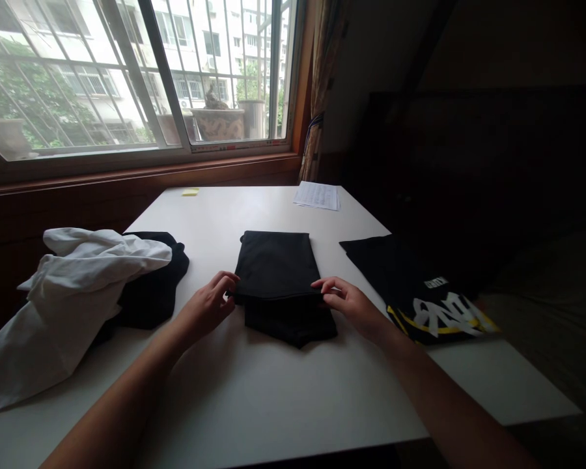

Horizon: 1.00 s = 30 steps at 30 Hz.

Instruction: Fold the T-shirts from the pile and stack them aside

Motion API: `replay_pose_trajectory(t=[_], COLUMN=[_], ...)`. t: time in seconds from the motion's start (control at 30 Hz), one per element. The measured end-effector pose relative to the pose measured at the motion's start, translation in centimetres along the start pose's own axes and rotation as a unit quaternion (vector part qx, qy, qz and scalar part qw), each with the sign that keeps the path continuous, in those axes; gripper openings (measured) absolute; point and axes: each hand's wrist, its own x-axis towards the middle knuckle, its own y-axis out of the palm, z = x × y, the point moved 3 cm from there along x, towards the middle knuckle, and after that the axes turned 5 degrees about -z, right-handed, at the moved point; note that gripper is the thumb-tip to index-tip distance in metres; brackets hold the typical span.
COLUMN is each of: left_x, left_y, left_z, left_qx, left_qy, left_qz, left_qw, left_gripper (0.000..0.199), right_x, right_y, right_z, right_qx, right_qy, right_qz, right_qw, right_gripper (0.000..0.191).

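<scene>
Black cloth well inside table edges.

A white desk carries a folded black garment between the left hand and the right hand, with part of the cloth lying on the surface just nearer than the hands. Left of the left hand is a dark cloth, partly covered by a rumpled white cloth; right of the right hand, a dark garment with yellow bands and white lettering reaches the side edge. Well beyond the hands, near the far edge, lie a small yellow slip ahead of the left and printed sheets ahead of the right.
</scene>
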Motion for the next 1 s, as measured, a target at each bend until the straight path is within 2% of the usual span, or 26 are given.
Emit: replay_pose_trajectory(t=[0.17,0.33,0.43,0.67,0.73,0.87,1.0], left_x=[0.1,0.1,0.0,-0.2,-0.3,-0.5,-0.7], left_y=[0.1,-0.1,-0.3,-0.4,-0.3,-0.4,-0.4], left_z=[-0.5,-1.3,-1.7,-2.0,-2.1,-2.5,-3.2], left_qx=[-0.152,-0.333,-0.362,-0.348,-0.344,-0.357,-0.397], left_qy=[-0.044,-0.128,-0.154,-0.160,-0.157,-0.156,-0.178], left_qz=[-0.015,0.036,0.063,0.139,0.173,0.217,0.281], left_qw=[0.987,0.933,0.917,0.913,0.910,0.895,0.856], left_gripper=[0.010,0.019,0.023,0.027,0.028,0.031,0.038], right_x=[-0.2,-0.2,-0.2,-0.2,-0.3,-1.0,-1.7], right_y=[0.3,0.0,-0.4,-1.0,-1.2,-1.4,-1.6], right_z=[0.6,0.9,0.8,0.7,0.6,0.4,0.7], right_qx=[0.100,0.136,0.148,0.100,0.095,0.085,0.040], right_qy=[0.057,0.066,0.085,0.120,0.140,0.193,0.218], right_qz=[-0.005,-0.037,-0.036,-0.018,0.004,0.096,0.178], right_qw=[0.993,0.988,0.985,0.988,0.986,0.973,0.959], right_gripper=[0.019,0.028,0.029,0.034,0.036,0.037,0.041])
